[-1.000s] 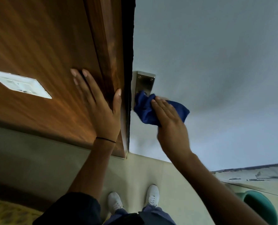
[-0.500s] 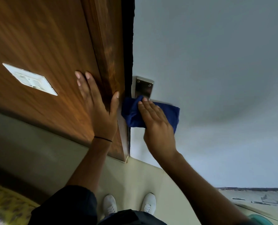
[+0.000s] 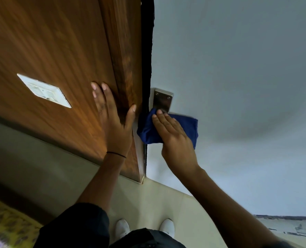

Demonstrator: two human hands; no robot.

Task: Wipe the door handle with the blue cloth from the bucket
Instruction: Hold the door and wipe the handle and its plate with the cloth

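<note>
Pressing against the grey door [image 3: 238, 86] is where the risk begins: it is the biggest thing in play, and if it is unlatched, a firm rub could swing it away from the cloth, or back toward the dark gap beside the metal plate [image 3: 162, 101]. The wooden frame [image 3: 59, 59], left of that plate, takes the left hand [image 3: 112, 126], which lies flat with fingers spread and the thumb hooked at the frame's edge, holding nothing. That thumb sits close to the gap, so a door that moves could pinch it.

The blue cloth [image 3: 148, 129] lies just below the plate, bunched against the door face and reaching left to the gap. The right hand [image 3: 173, 138] presses it flat with fingers together and stretched out, fingertips touching the plate's lower edge; it is a flat press, not a pinch. With no real grip on the cloth, a quick stroke could let it slide out and drop to the floor [image 3: 157, 197] below. The lever itself is hidden under cloth and hand, so I judge it could be missed and only the plate wiped, or pushed down by the rubbing.

The white switch plate [image 3: 44, 90], far left of the metal plate, has small marks too blurred to read. No brand, label or writing can be read on the cloth, plate or door.
</note>
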